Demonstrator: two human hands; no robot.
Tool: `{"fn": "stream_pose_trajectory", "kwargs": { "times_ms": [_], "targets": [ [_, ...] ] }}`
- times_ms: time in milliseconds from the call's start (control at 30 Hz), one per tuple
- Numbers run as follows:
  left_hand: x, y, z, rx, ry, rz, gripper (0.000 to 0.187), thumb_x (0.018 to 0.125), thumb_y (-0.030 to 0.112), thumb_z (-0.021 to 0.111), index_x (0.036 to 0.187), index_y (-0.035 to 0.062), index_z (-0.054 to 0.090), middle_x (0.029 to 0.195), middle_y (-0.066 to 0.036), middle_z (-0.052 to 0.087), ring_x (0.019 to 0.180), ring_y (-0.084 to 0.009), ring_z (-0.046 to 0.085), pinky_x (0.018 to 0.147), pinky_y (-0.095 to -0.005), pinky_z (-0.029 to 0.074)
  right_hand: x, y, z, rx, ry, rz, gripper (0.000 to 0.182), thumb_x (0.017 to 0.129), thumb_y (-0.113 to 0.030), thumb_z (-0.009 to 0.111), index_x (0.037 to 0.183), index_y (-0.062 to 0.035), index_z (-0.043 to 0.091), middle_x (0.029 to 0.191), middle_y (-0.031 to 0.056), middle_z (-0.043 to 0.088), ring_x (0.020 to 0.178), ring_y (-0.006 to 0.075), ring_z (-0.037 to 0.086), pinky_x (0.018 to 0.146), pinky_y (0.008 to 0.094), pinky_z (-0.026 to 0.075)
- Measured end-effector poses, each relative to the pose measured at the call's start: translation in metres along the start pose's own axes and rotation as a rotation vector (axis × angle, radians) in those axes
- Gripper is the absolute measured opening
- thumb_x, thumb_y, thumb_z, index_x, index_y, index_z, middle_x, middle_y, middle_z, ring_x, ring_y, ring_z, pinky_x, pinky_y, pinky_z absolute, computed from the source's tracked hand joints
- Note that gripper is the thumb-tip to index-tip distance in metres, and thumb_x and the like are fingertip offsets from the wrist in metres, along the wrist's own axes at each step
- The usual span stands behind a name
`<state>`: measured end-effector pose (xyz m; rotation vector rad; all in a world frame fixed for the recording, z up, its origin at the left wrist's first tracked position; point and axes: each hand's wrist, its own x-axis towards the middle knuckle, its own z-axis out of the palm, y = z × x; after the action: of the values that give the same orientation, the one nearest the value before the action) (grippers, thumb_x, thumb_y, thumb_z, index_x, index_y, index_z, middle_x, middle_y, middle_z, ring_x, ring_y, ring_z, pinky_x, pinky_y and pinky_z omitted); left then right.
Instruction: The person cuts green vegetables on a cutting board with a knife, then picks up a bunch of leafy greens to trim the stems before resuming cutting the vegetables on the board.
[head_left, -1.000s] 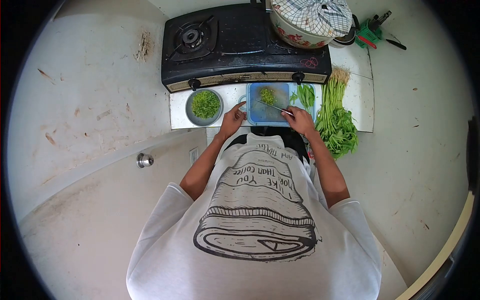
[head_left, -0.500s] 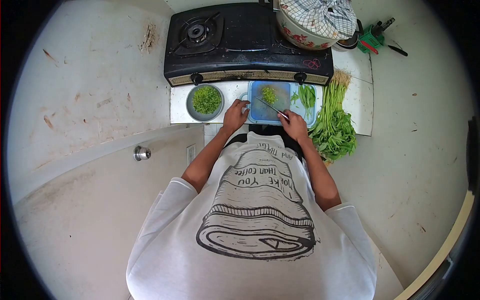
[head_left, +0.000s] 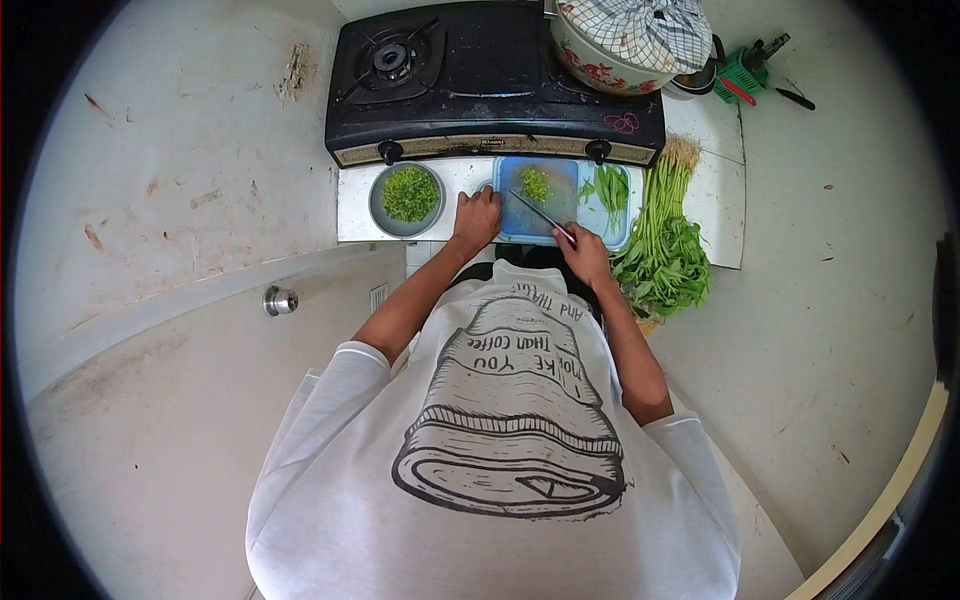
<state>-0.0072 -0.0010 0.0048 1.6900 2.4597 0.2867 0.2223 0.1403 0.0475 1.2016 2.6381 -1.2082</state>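
My right hand (head_left: 583, 252) is closed around the handle of a knife (head_left: 541, 212), whose blade slants up and left over the blue cutting board (head_left: 563, 185). Chopped green leaves (head_left: 534, 185) lie in a small pile near the blade's tip. At the board's left edge, my left hand (head_left: 478, 215) has its fingers curled at the board's handle. Whole green leaves (head_left: 611, 190) rest on the right part of the board. To the left of my left hand stands a grey bowl (head_left: 376, 217) filled with finely chopped greens (head_left: 410, 193).
A large bunch of leafy greens (head_left: 670, 255) with roots lies right of the board. Behind the counter sits a black gas stove (head_left: 490, 70) bearing a floral pot (head_left: 600, 72) covered by a checked cloth (head_left: 640, 30). A green basket (head_left: 738, 75) with utensils is at the back right.
My left hand has shifted slightly up, and its fingers have curled in at the board's handle. The knife stays in my right hand at nearly the same place.
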Motion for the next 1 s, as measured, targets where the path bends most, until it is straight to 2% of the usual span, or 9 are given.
{"fn": "stream_pose_trajectory", "kwargs": {
  "times_ms": [67, 167, 267, 367, 467, 567, 667, 833, 1000],
  "targets": [
    [0.000, 0.000, 0.002, -0.001, 0.001, -0.031, 0.017, 0.088, 0.017, 0.065, 0.101, 0.0065, 0.066, 0.100, -0.012, 0.064, 0.089, -0.0301, 0.069, 0.078, -0.0518, 0.045, 0.000, 0.001, 0.000, 0.014, 0.005, 0.009, 0.040, 0.101, -0.045, 0.063, 0.098, -0.0051, 0.069, 0.088, 0.0199, 0.073, 0.085, 0.0426, 0.072, 0.075, 0.0510, 0.055],
    [0.002, 0.004, -0.004, -0.205, -0.008, -0.159, 0.013, 0.089, 0.014, 0.066, 0.098, 0.0044, 0.066, 0.097, -0.013, 0.065, 0.087, -0.0320, 0.069, 0.080, -0.0523, 0.048, -0.003, 0.004, -0.002, 0.027, 0.017, 0.010, 0.040, 0.101, -0.045, 0.064, 0.098, -0.0050, 0.069, 0.085, 0.0209, 0.073, 0.083, 0.0433, 0.071, 0.074, 0.0514, 0.054],
    [0.006, -0.002, 0.010, -0.665, 0.159, -0.108, 0.011, 0.090, 0.010, 0.067, 0.097, 0.0017, 0.070, 0.094, -0.014, 0.067, 0.081, -0.0335, 0.068, 0.080, -0.0483, 0.052, -0.006, 0.007, -0.001, 0.050, 0.042, 0.007, 0.041, 0.101, -0.045, 0.064, 0.097, -0.0044, 0.070, 0.084, 0.0218, 0.072, 0.082, 0.0437, 0.071, 0.074, 0.0513, 0.054],
    [0.012, 0.011, 0.010, -0.895, 0.074, -0.303, 0.012, 0.089, 0.005, 0.068, 0.098, 0.0025, 0.076, 0.092, -0.016, 0.069, 0.076, -0.0319, 0.068, 0.078, -0.0404, 0.055, -0.007, 0.007, -0.002, 0.042, 0.025, 0.049, 0.041, 0.101, -0.044, 0.064, 0.096, -0.0038, 0.070, 0.084, 0.0219, 0.072, 0.082, 0.0436, 0.071, 0.073, 0.0511, 0.054],
    [0.008, 0.012, 0.006, -0.685, 0.123, -0.228, 0.017, 0.090, 0.004, 0.067, 0.101, 0.0046, 0.079, 0.094, -0.016, 0.070, 0.072, -0.0276, 0.067, 0.072, -0.0401, 0.055, -0.009, 0.008, -0.004, 0.033, 0.014, 0.050, 0.040, 0.101, -0.043, 0.065, 0.096, -0.0037, 0.071, 0.084, 0.0217, 0.073, 0.082, 0.0432, 0.071, 0.074, 0.0508, 0.054],
    [-0.001, 0.008, 0.004, -0.735, 0.160, -0.234, 0.018, 0.091, 0.004, 0.066, 0.104, 0.0051, 0.079, 0.096, -0.015, 0.070, 0.070, -0.0253, 0.066, 0.071, -0.0385, 0.055, -0.013, 0.008, -0.003, 0.033, 0.033, 0.015, 0.040, 0.101, -0.043, 0.065, 0.097, -0.0032, 0.071, 0.084, 0.0221, 0.072, 0.081, 0.0433, 0.071, 0.073, 0.0503, 0.054],
    [-0.011, -0.001, 0.001, -0.712, 0.121, -0.255, 0.022, 0.094, 0.006, 0.066, 0.111, 0.0080, 0.079, 0.105, -0.015, 0.071, 0.076, -0.0241, 0.067, 0.071, -0.0359, 0.055, -0.015, 0.007, 0.001, 0.011, 0.047, -0.038, 0.040, 0.101, -0.042, 0.065, 0.099, -0.0020, 0.070, 0.085, 0.0228, 0.072, 0.080, 0.0442, 0.070, 0.072, 0.0499, 0.054],
    [-0.022, -0.005, 0.003, -0.770, 0.171, -0.314, 0.020, 0.094, 0.005, 0.065, 0.110, 0.0064, 0.078, 0.099, -0.014, 0.070, 0.069, -0.0229, 0.065, 0.069, -0.0366, 0.054, -0.007, 0.001, 0.010, -0.074, -0.043, -0.003, 0.042, 0.100, -0.045, 0.063, 0.099, -0.0041, 0.069, 0.092, 0.0209, 0.074, 0.086, 0.0426, 0.072, 0.076, 0.0521, 0.056],
    [-0.028, -0.004, 0.007, -0.828, 0.191, -0.334, 0.020, 0.095, 0.005, 0.065, 0.110, 0.0062, 0.078, 0.100, -0.014, 0.071, 0.071, -0.0223, 0.067, 0.070, -0.0350, 0.055, 0.010, -0.006, 0.011, -0.054, 0.059, 0.027, 0.042, 0.101, -0.045, 0.063, 0.097, -0.0039, 0.069, 0.090, 0.0222, 0.073, 0.086, 0.0435, 0.071, 0.076, 0.0521, 0.055]
  ]
}}
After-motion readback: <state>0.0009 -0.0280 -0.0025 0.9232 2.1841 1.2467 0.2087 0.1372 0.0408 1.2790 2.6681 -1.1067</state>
